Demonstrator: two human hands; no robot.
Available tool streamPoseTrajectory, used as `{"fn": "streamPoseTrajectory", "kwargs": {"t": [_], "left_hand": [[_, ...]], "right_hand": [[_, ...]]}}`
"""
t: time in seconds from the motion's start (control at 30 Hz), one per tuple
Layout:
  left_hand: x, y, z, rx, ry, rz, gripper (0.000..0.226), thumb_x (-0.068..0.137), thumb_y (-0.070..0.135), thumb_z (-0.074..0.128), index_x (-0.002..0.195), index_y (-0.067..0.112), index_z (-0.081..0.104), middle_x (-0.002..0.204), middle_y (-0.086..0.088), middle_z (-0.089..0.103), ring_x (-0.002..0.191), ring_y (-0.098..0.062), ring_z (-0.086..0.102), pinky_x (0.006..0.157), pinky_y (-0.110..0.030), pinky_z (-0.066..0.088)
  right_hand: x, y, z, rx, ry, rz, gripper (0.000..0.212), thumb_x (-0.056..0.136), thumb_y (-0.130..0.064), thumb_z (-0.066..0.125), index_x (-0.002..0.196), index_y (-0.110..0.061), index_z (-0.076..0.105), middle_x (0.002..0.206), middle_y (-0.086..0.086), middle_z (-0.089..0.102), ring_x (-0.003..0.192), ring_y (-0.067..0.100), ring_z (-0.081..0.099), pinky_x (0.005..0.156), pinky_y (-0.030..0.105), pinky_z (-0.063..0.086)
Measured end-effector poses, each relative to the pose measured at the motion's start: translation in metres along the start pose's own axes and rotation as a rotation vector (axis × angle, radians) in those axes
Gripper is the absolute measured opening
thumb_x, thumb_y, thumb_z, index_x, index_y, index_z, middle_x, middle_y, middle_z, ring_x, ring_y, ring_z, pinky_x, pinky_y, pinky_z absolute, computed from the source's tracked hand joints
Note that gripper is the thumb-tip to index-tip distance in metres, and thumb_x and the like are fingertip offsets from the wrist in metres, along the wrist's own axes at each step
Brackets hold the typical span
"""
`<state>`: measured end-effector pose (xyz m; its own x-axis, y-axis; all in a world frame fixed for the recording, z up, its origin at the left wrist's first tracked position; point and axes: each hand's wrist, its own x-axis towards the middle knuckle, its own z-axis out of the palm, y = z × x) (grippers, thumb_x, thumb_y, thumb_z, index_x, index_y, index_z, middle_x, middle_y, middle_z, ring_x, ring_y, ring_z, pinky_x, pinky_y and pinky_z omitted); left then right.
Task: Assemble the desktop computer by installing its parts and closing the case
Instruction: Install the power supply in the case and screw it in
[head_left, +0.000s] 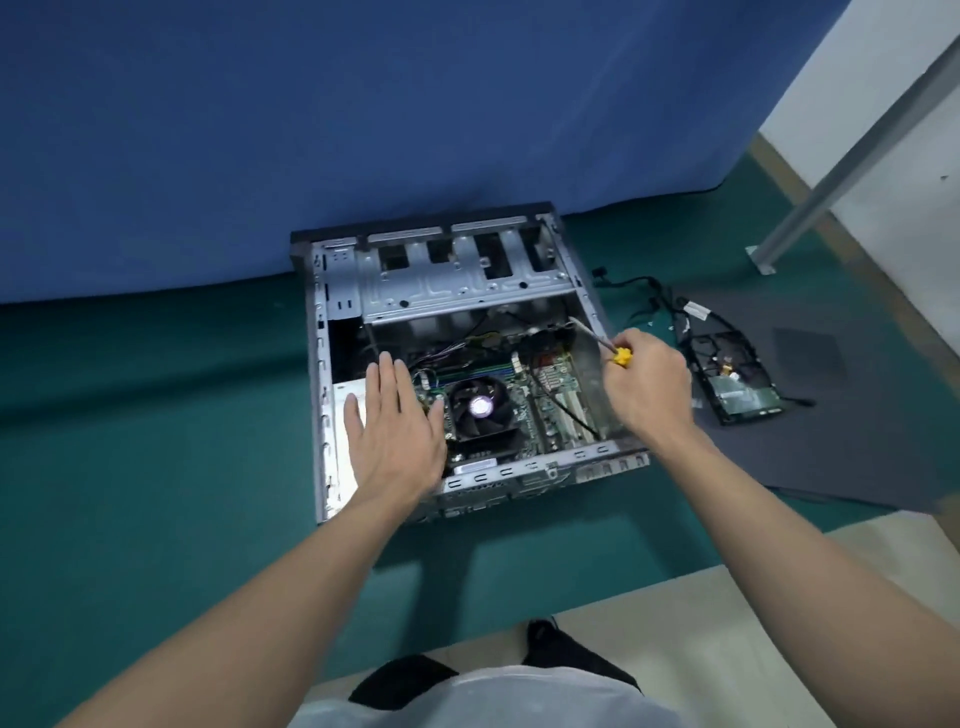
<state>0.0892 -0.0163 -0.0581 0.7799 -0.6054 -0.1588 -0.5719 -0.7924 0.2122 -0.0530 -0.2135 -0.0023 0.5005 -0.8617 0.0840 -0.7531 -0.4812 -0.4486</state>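
Observation:
An open desktop case lies flat on the green floor, its motherboard and black CPU fan exposed. My left hand is spread flat with straight fingers over the left part of the case, next to the fan. My right hand grips a yellow-handled screwdriver, whose metal shaft points up and left toward the case's right inner wall. The silver drive cage fills the far end of the case.
A hard drive with black cables lies on a dark side panel to the right of the case. A blue cloth backdrop hangs behind. A metal post stands at the far right. My legs and shoes show at the bottom.

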Motion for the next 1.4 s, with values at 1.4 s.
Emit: {"fn": "streamPoseTrajectory", "kwargs": {"t": [1.4], "left_hand": [[0.122,0.230,0.025,0.099,-0.015,0.066,0.068,0.098,0.030,0.024,0.151,0.004,-0.008,0.160,-0.006,-0.012,0.148,-0.016,-0.005,0.119,-0.035,0.001]], "right_hand": [[0.199,0.207,-0.010,-0.159,0.036,-0.097,0.033,0.081,-0.002,0.061,0.112,-0.012,0.071,0.109,0.013,0.066,0.079,0.042,0.064,0.072,0.050,0.052]]}}
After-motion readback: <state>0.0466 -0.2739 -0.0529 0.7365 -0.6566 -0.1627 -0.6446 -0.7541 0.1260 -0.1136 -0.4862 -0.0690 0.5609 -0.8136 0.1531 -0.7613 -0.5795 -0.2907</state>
